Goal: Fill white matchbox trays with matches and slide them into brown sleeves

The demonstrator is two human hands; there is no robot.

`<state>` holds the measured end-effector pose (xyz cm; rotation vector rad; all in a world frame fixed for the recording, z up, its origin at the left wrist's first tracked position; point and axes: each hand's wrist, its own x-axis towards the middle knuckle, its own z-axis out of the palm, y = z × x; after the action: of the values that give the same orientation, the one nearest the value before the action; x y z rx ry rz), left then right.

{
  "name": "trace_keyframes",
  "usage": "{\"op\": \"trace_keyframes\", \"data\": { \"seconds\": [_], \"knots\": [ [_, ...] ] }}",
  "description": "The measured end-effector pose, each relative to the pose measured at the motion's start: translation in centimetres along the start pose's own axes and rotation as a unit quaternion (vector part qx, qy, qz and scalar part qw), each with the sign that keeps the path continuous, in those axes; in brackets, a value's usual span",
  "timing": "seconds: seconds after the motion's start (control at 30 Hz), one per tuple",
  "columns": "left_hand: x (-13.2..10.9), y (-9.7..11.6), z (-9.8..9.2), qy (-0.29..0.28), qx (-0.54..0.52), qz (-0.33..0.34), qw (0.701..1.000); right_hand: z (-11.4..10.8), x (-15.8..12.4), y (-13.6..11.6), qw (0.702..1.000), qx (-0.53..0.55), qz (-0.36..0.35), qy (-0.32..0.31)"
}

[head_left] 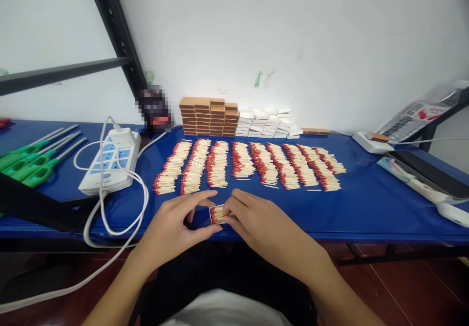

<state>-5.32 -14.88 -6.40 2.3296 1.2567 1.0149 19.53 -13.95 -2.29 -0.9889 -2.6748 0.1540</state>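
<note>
A small white matchbox tray (211,216) with red-tipped matches (217,213) in it lies near the front edge of the blue table (359,213). My left hand (179,221) is at the tray's left side, thumb and fingers spread apart, the thumb tip by its lower edge. The fingers of my right hand (252,216) are pinched together over the tray's right part, on the matches there, and hide that end. Beyond my hands, matches (242,160) lie in several slanting rows.
Brown matchboxes (208,120) and white trays (267,123) are stacked by the wall. On the left are a power strip (112,160) with looping cables and green-handled tools (36,162); a phone (432,172) lies at right.
</note>
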Motion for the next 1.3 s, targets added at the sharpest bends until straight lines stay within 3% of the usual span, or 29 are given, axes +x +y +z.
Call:
{"op": "trace_keyframes", "data": {
  "seconds": [0.2,0.47,0.57,0.67,0.8,1.3],
  "knots": [
    [0.1,-0.1,0.1,0.0,-0.003,0.0,1.0,-0.8,0.0,1.0,0.998,0.025,0.063,0.014],
    [0.0,-0.1,0.0,0.001,0.003,-0.004,1.0,-0.5,0.3,0.8,0.997,0.056,0.046,-0.02],
    [0.0,-0.1,0.0,0.001,0.003,-0.007,1.0,-0.5,0.5,2.2,0.992,0.105,0.069,0.018],
    [0.0,-0.1,0.1,0.003,0.0,-0.004,1.0,0.0,0.8,4.7,0.985,0.076,0.13,0.08],
    [0.0,-0.1,0.1,0.003,-0.003,-0.003,1.0,1.0,1.0,7.1,0.984,0.025,0.153,0.082],
    [0.0,-0.2,0.1,-0.001,-0.006,-0.003,1.0,0.9,1.1,6.6,0.985,0.036,0.149,0.074]
  ]
}}
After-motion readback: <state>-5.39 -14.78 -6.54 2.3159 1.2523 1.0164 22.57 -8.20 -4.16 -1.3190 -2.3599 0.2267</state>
